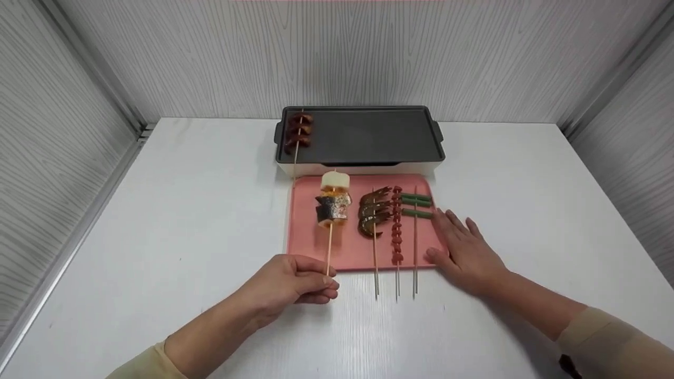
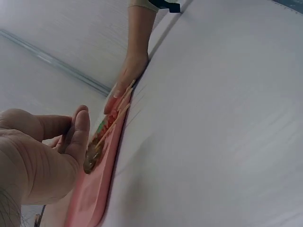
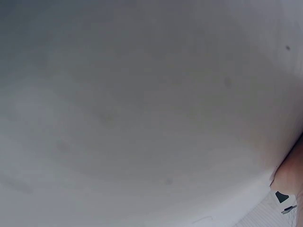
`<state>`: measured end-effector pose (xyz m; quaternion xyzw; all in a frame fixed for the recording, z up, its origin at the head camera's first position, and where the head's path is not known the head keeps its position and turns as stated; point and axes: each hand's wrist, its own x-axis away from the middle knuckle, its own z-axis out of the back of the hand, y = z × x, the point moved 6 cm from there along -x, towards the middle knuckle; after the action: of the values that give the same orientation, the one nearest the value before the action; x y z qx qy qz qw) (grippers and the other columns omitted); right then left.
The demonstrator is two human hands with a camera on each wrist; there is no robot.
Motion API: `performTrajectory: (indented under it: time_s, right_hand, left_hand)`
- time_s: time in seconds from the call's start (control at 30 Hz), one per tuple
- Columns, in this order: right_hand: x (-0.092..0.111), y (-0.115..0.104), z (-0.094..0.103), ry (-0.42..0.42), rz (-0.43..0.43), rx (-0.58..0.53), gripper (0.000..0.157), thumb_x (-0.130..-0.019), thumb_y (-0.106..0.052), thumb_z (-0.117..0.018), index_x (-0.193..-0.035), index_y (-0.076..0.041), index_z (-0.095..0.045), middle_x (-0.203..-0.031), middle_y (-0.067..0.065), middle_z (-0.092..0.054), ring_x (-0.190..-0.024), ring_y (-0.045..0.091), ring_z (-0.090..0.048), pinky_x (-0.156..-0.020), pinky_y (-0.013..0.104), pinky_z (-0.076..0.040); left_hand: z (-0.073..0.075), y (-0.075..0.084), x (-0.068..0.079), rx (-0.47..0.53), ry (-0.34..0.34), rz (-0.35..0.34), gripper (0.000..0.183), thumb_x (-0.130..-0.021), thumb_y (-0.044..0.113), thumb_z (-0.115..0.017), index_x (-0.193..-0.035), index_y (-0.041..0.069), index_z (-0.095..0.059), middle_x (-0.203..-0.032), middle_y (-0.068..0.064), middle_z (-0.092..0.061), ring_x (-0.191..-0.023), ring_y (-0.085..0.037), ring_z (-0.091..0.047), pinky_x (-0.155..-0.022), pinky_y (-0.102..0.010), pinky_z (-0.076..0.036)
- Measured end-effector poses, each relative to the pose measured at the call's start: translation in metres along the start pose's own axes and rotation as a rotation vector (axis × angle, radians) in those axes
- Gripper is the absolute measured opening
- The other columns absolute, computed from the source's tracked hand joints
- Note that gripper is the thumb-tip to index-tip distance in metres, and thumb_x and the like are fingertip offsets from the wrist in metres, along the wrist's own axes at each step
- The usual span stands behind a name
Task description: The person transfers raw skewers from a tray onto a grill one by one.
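wooden and slim, the skewer (image 1: 333, 212) is resting, near its low end, in the pinching thumb and fingers of the left hand (image 1: 300, 281); its loaded top is seemingly hanging over the left part of the tray (image 1: 305, 247). with the weight sitting so far from the grip, good handling is probably depending on a firm pinch, a steady wrist and no rolling of the stick. the right hand (image 1: 468, 258) is holding nothing, its straight fingers lying at the tray's right edge, perhaps bracing it. shrimp (image 1: 375, 211) are lying right of the skewer, then red pieces (image 1: 397, 231), then green ones (image 1: 416, 201), crowding that side; leftward, bare tray is offering room. past the far rim, the grill (image 1: 368, 134) is carrying a brown skewer (image 1: 299, 134) by its left edge, while its middle and right are lying open. white table (image 1: 221, 210) is spreading on both sides.
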<state>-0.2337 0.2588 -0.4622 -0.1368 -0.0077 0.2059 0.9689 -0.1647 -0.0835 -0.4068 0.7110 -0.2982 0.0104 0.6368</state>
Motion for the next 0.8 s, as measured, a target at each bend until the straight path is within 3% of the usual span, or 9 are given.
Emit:
performTrajectory:
  time_s: [0.27,0.5,0.8]
  right_hand:
    - [0.001,0.001,-0.001,-0.001,0.001,-0.007,0.087,-0.108,-0.059,-0.044,-0.171,-0.009,-0.012,-0.177,0.012,-0.017,-0.163,0.032,-0.011,-0.13,0.058,-0.005]
    - [0.001,0.002,-0.004,-0.004,0.004,-0.014,0.087,-0.108,-0.059,-0.045,-0.171,-0.008,-0.012,-0.177,0.011,-0.017,-0.163,0.032,-0.012,-0.13,0.059,-0.005]
    - [0.0,0.001,-0.002,-0.01,-0.011,0.003,0.088,-0.107,-0.062,-0.043,-0.171,-0.01,-0.013,-0.177,0.01,-0.018,-0.163,0.031,-0.011,-0.13,0.059,-0.005]
  left_hand:
    - [0.007,0.037,-0.012,-0.059,0.032,-0.048,0.019,-0.102,-0.001,-0.068,-0.118,-0.01,-0.073,-0.102,-0.019,-0.078,-0.089,-0.019,-0.078,-0.087,-0.035,-0.064]
    - [0.014,0.068,-0.043,-0.059,0.102,-0.065,0.02,-0.102,-0.003,-0.066,-0.12,-0.012,-0.07,-0.102,-0.018,-0.078,-0.087,-0.018,-0.078,-0.088,-0.035,-0.064]
    - [0.024,0.089,-0.084,-0.06,0.141,-0.055,0.019,-0.103,-0.002,-0.066,-0.12,-0.01,-0.07,-0.096,-0.012,-0.076,-0.082,-0.015,-0.076,-0.095,-0.038,-0.061]
